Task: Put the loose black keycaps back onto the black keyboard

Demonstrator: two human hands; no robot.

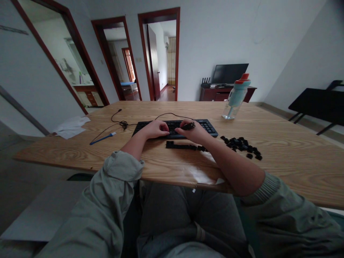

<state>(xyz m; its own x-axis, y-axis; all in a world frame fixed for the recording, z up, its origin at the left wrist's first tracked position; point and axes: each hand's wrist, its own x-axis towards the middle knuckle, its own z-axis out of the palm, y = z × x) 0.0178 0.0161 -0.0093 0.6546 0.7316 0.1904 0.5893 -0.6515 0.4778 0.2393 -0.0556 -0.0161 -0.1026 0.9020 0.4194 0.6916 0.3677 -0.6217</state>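
Observation:
A black keyboard [208, 126] lies flat on the wooden table in front of me, several of its keys partly covered by my hands. On its left half rests my left hand [154, 129], fingers curled in and thumb low; what is between the fingertips, if anything, is too small to make out. My right hand [195, 132] is closed around a short dark tool [188, 126], whose working end is hidden. Just below the keyboard runs a row of black keycaps [181, 146]. Loose keycaps [239, 144] lie in a heap right of my right forearm.
A blue brush [103, 138] with a white end lies at the left, near the knotted keyboard cable [123, 124]. Crumpled white paper [71, 127] is at the left edge. A clear bottle [234, 98] with an orange cap stands at the back right of the table [290, 154].

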